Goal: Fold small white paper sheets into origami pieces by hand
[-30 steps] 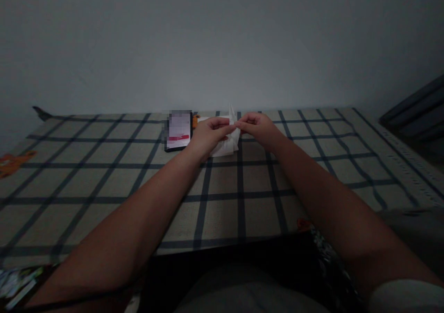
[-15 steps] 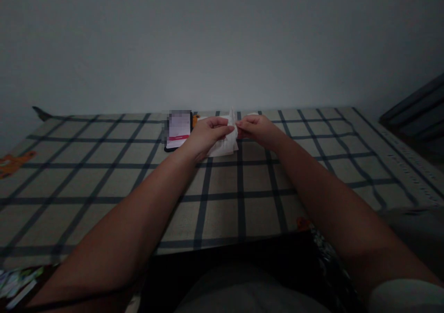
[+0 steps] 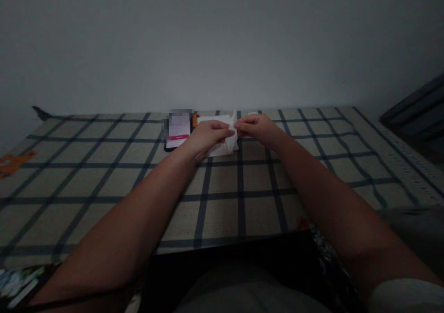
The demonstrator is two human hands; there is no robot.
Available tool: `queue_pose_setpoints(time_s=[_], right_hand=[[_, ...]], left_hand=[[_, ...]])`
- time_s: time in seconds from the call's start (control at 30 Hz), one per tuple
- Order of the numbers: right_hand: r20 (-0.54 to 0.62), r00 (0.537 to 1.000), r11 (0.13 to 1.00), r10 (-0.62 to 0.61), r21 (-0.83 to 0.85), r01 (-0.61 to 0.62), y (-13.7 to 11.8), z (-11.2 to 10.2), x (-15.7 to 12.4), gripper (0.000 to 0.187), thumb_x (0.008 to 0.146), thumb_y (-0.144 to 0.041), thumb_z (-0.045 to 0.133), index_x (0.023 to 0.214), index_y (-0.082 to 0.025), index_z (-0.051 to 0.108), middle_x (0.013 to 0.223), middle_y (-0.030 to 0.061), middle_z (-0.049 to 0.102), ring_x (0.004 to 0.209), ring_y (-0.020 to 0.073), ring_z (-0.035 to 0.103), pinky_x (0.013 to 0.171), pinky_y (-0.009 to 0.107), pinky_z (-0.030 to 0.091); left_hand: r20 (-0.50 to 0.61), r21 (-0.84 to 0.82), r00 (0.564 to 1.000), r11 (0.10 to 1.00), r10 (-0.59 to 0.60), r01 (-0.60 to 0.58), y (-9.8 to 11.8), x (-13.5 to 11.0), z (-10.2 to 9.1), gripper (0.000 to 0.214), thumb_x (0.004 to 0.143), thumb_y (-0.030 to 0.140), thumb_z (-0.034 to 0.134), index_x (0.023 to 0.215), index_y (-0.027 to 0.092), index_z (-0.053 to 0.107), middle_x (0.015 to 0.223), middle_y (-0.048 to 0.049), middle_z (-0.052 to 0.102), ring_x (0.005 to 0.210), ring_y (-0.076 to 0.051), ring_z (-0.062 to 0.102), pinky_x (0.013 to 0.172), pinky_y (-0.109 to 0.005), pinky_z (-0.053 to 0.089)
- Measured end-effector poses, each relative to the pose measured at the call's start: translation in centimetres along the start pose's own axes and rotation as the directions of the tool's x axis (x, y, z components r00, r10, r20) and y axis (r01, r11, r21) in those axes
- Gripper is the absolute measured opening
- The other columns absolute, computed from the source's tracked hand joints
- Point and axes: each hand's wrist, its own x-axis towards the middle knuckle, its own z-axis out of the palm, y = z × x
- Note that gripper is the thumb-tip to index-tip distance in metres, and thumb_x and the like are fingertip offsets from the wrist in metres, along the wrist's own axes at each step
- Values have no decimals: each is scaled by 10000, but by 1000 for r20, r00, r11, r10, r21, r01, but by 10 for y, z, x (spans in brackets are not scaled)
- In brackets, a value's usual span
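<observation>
Some thin white sheets, paper or tissue, lie on the checked tablecloth at the far middle, their right edge bunched and raised. Over the sheets rests my left hand, its thumb and fingers closed on the bunched part. From the right, my right hand pinches the raised edge between thumb and fingertips. Both hands nearly meet there. Fingers and folds hide part of the sheets, and whether they are paper or tissue I cannot tell.
Left of my left hand lies a phone with a lit screen. The checked tablecloth reaches back to a grey wall. A dark striped object stands at the far right. Colourful items show at the lower left.
The raised edge of the white sheets has become lower and more crumpled between my fingers. My hands have shifted only slightly; the phone stays in place.
</observation>
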Motion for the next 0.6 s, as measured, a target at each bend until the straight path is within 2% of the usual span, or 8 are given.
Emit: queue_pose_setpoints(time_s=[0.13,0.3,0.5,0.6], right_hand=[[-51,998,995,-46,-87,42,2,1,0,360,774,-516,836,832,-164,796,747,32,743,711,137,635,679,266,518],[-82,993,991,-81,-113,72,6,1,1,328,801,-497,811,830,-171,791,735,28,738,712,142,635,684,272,514],[-11,999,999,-39,-4,39,0,2,0,366,756,-503,855,858,-161,771,763,19,724,714,126,624,695,262,515],[1,999,999,-46,-13,46,-3,2,-1,396,752,-519,862,844,-149,756,735,16,698,705,124,608,689,260,502]], left_hand=[[12,5,1000,1000,-5,5,0,0,0,100,723,202,830,762,149,755,691,-10,665,589,-78,527,564,-214,387],[-12,25,1000,1000,5,-4,1,0,1,97,724,184,824,750,149,738,688,-6,659,597,-83,535,578,-224,396],[-7,65,999,997,-31,31,3,-2,1,74,730,191,793,752,153,734,678,-7,658,584,-90,525,565,-236,380],[-14,87,998,994,-66,67,3,-3,2,56,734,191,765,760,162,724,663,-4,643,557,-93,502,539,-243,352]])
